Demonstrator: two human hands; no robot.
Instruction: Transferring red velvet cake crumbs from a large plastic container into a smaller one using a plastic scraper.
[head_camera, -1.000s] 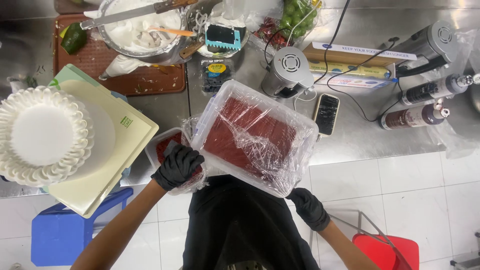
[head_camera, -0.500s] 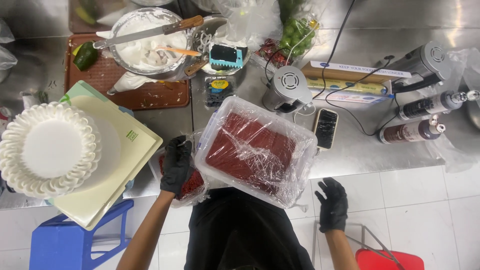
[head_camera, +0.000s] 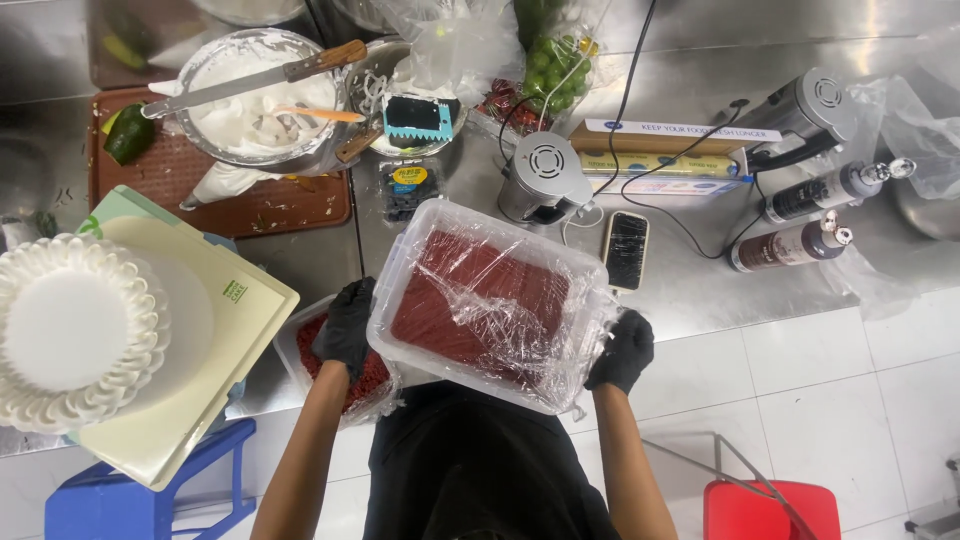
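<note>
left hand (head_camera: 347, 327) — grip clamped on clear tub's (head_camera: 488, 302) left edge | right hand (head_camera: 622, 350) — clamped on its right corner | tub — film-covered, red slab inside, tilted at steel counter (head_camera: 700, 290) edge, above a smaller red-filled container (head_camera: 300, 345)

We look down on a stainless steel tabletop (head_camera: 700, 290) that fills the upper part of the frame and gleams under bright overhead light. Below it, across the lower right, lies a floor of pale square tiles (head_camera: 850, 400). A blue plastic stool (head_camera: 150, 495) stands at the lower left, and a red stool (head_camera: 775, 510) at the lower right.
</note>
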